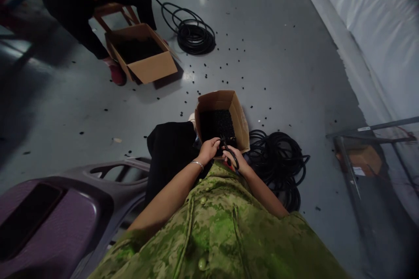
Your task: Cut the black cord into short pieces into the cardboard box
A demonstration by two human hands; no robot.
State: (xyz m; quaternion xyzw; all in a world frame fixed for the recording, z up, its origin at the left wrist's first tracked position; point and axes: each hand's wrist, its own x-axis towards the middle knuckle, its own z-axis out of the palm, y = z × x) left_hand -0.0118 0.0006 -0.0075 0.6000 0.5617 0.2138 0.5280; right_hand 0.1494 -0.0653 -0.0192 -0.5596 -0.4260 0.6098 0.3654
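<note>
Over the near edge of an open cardboard box [241,122], my two hands work close together. My right hand [240,161] is closed round a pair of dark-handled scissors [233,157], whose blades point up and left over the box. Just left of the blades, my left hand [208,150] is closed in a pinch; what its fingers hold is too dark and small to make out. Many small black pieces [222,120] fill the bottom of the box. Beside it on the right lies a tangled heap of black hose or cable [278,157].
Another person sits at upper left behind a second cardboard box [153,67] of dark contents. A black coil [196,37] lies near them. Small black bits are scattered over the grey floor [288,78]. A purple chair [65,226] bearing a phone [31,216] stands left; a metal frame [376,128] stands right.
</note>
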